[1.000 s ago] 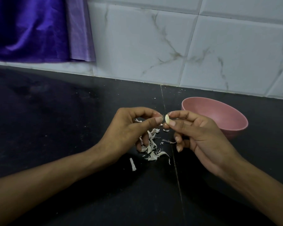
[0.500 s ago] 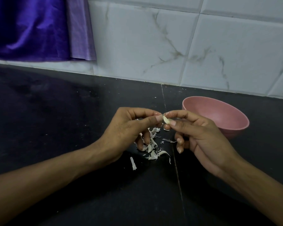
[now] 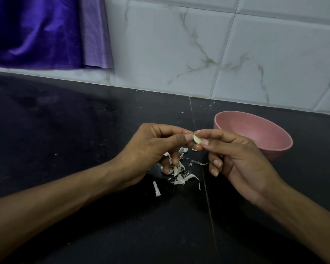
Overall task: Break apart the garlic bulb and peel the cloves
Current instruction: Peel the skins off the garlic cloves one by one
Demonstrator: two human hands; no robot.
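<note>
A small pale garlic clove (image 3: 197,140) is pinched between the thumb and forefinger of my right hand (image 3: 234,157). The fingertips of my left hand (image 3: 151,149) touch the clove's left end, thumb and forefinger closed on it. Both hands hover just above the black counter (image 3: 65,130). Below them lies a heap of white garlic peel scraps (image 3: 179,174), partly hidden by my left fingers. A pink bowl (image 3: 274,138) stands right behind my right hand; its inside looks bare where I can see it. No whole bulb is in view.
A white marbled tile wall (image 3: 198,54) closes off the counter at the back. A purple cloth (image 3: 36,31) hangs at the back left. One stray peel strip (image 3: 156,188) lies in front of the heap. A seam (image 3: 208,202) runs through the counter.
The clove has turned a little between the fingertips and both hands have shifted slightly. Nothing was let go.
</note>
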